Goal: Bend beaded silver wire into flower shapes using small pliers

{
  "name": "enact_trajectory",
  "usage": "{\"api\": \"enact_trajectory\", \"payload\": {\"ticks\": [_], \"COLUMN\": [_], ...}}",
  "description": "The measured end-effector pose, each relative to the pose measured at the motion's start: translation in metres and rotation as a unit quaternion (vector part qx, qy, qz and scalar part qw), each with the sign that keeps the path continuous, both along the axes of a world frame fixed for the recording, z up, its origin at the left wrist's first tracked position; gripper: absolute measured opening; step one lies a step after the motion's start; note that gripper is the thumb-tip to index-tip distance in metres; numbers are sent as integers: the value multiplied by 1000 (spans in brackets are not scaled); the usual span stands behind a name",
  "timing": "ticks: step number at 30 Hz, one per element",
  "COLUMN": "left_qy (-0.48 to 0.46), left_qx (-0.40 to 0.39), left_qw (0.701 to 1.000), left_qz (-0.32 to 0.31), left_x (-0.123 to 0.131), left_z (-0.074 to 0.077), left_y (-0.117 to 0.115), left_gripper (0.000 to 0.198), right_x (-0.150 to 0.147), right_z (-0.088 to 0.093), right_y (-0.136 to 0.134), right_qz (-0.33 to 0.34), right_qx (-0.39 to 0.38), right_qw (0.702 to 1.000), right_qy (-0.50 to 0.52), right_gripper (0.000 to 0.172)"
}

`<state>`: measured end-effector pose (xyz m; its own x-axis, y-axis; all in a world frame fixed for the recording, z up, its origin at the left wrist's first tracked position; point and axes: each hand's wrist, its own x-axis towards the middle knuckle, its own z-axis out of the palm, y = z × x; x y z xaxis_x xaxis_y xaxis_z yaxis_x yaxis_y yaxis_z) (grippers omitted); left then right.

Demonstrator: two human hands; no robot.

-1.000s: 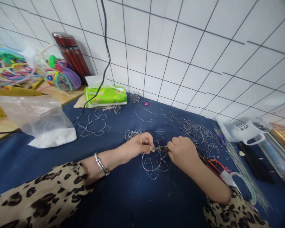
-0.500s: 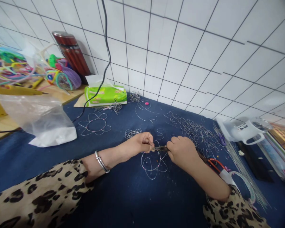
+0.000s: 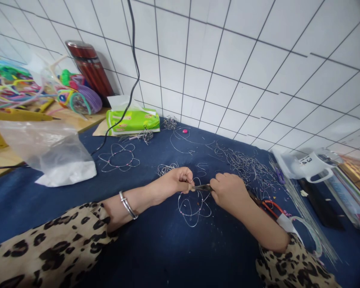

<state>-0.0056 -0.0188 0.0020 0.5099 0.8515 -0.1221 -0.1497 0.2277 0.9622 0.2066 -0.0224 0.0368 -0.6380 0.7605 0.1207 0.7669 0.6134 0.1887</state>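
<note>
My left hand pinches the top of a beaded wire flower, a thin silver ring with looped petals and small pink beads. Wrapped in a fist, my right hand grips a pair of pliers. The dark jaws of the pliers point left and meet the wire at my left fingertips. The exact bite of the jaws is hidden there. Below both hands the flower hangs or lies just over the dark blue cloth; I cannot tell which. Another wire flower lies farther left.
Cut wire scraps are strewn at the back right. A green tissue pack, a red thermos and a plastic bag stand left. Right are a white cup, red-handled cutters and straight wires.
Almost nothing differs. Both hands, the pliers and the wire flower keep their places, with only a tiny shift of the whole view.
</note>
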Motion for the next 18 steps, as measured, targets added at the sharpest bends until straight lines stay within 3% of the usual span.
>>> {"api": "enact_trajectory", "payload": {"ticks": [13, 18], "left_qy": [-11, -7], "left_qx": [-9, -11], "left_qw": [1000, 999], "left_qz": [5, 31], "left_x": [0, 1], "left_z": [-2, 0], "left_y": [0, -2], "left_gripper": [19, 17], "right_x": [0, 0], "right_z": [-3, -14], "right_y": [2, 5], "right_qz": [-8, -59], "right_qx": [-12, -46], "right_qw": [1000, 997], "right_qy": [-2, 18], "right_gripper": [13, 17]}}
